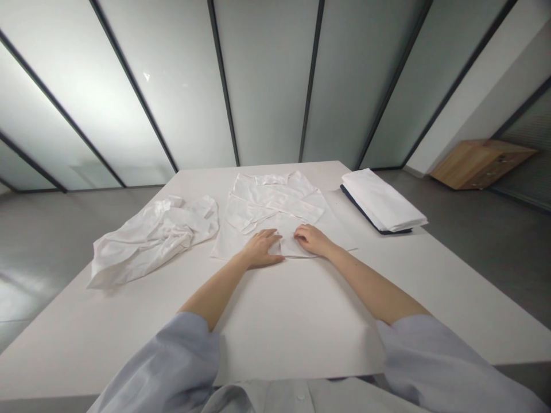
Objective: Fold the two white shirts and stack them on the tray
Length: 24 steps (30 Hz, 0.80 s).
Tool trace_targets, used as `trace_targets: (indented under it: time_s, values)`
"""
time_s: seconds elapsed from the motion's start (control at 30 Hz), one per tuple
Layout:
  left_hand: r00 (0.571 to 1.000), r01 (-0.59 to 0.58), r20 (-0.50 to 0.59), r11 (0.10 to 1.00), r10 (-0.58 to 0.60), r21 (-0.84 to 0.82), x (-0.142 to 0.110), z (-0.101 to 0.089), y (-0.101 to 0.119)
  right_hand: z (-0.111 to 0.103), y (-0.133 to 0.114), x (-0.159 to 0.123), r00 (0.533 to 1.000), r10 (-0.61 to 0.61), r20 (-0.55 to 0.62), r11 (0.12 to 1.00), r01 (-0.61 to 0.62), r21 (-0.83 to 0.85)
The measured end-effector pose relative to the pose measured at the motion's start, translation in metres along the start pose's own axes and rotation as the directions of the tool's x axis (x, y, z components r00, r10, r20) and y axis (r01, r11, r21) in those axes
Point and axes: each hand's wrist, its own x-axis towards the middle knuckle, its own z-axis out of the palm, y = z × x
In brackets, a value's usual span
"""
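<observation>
A white shirt (275, 206) lies spread flat in the middle of the white table (293, 321), its collar at the far end. My left hand (260, 249) rests flat on the shirt's near hem, fingers stretched out. My right hand (310, 238) lies just to its right on the same hem, fingers curled and pressed onto the cloth. Whether the right fingers pinch the fabric is hard to see.
A crumpled white garment (150, 238) lies heaped at the left of the table. A stack of folded white cloth on a dark layer (381, 201) sits at the far right. A wooden cabinet (482, 163) stands on the floor at the right. Glass wall panels stand behind.
</observation>
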Motion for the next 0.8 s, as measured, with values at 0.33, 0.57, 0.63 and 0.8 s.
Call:
trace_targets:
  time_s: [0.33, 0.57, 0.63, 0.8]
  values:
    - [0.995, -0.092, -0.027, 0.995, 0.093, 0.024, 0.011, 0.007, 0.012, 0.000, -0.003, -0.002, 0.991, -0.103, -0.087, 0.991, 0.109, 0.071]
    - [0.997, -0.025, -0.076, 0.999, 0.027, 0.023, 0.015, 0.013, 0.009, -0.006, -0.023, -0.002, 0.991, -0.134, 0.007, 0.989, 0.134, 0.062]
    - [0.997, -0.011, -0.077, 1.000, 0.012, 0.004, 0.014, 0.012, 0.008, -0.006, -0.026, -0.002, 0.989, -0.144, 0.024, 0.989, 0.143, 0.035]
    - [0.999, -0.007, -0.042, 1.000, 0.008, 0.013, 0.010, 0.004, 0.013, -0.005, -0.024, 0.000, 0.994, -0.096, 0.054, 0.995, 0.096, -0.014]
